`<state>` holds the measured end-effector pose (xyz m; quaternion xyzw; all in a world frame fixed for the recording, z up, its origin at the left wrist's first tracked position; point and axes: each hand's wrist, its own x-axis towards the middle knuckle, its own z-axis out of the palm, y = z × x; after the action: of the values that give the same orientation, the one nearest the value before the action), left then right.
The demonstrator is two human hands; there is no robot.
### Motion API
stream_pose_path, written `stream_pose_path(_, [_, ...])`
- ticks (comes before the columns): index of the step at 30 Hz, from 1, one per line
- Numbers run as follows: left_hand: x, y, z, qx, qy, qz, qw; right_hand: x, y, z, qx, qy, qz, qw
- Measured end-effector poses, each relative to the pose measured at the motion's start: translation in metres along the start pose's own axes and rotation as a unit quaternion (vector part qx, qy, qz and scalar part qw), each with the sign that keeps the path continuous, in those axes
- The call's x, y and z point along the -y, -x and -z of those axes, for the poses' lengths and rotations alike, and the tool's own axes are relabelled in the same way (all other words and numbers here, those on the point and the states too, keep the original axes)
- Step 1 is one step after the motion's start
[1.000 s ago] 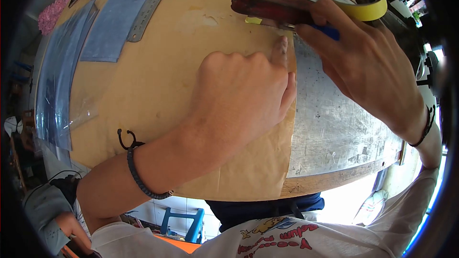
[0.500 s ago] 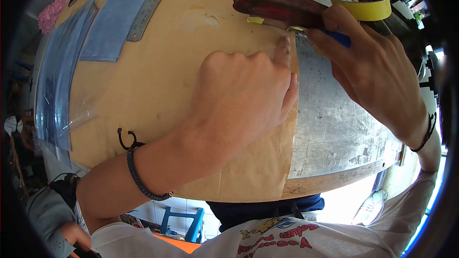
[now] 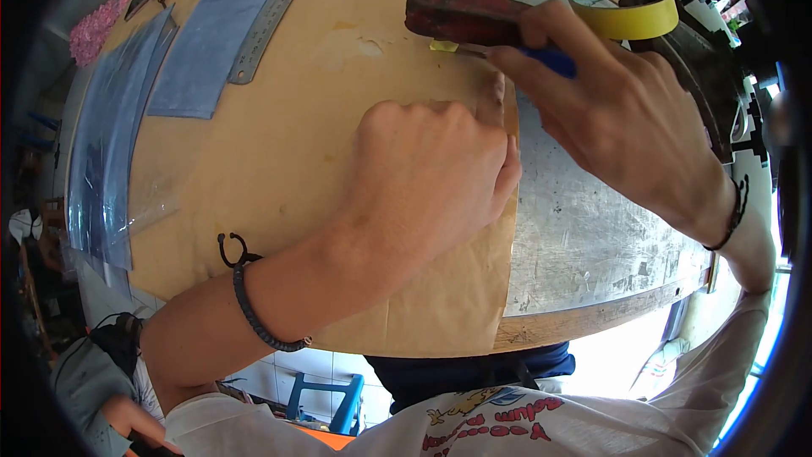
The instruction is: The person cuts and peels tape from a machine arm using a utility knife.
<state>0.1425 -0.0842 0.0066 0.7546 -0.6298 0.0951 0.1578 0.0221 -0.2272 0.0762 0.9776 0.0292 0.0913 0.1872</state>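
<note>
Brown paper [image 3: 279, 161] covers much of the table. My left hand [image 3: 431, 161] presses on it near its right edge, index finger stretched forward and the other fingers curled; what they hold, if anything, is hidden. My right hand [image 3: 626, 118] is closed round a small tool with a blue handle [image 3: 554, 61], whose thin metal tip points left above the paper. Just behind the tool lies a dark red handle [image 3: 465, 15], partly behind my right fingers. Beside the tip is a small yellow piece [image 3: 443, 46].
At the far right stands a yellow tape roll [image 3: 630, 21]. Blue-grey sheets [image 3: 211, 34], a steel ruler [image 3: 271, 21] and clear-wrapped strips [image 3: 110, 152] lie left. Bare metal tabletop [image 3: 592, 228] shows on the right. Part of another person [image 3: 101, 389] is at the lower left.
My right hand has moved left with the blue-handled tool, its tip now closer to the yellow piece. My left hand stays nearly in place. The view has shifted slightly.
</note>
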Motion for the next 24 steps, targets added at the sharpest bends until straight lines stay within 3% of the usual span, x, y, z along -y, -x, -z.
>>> stream_pose_path(24, [0.0022, 0.0013, 0.0005, 0.021, 0.02, 0.007, 1.0, 0.006, -0.0098, -0.0073, 0.014, 0.066, 0.019, 0.998])
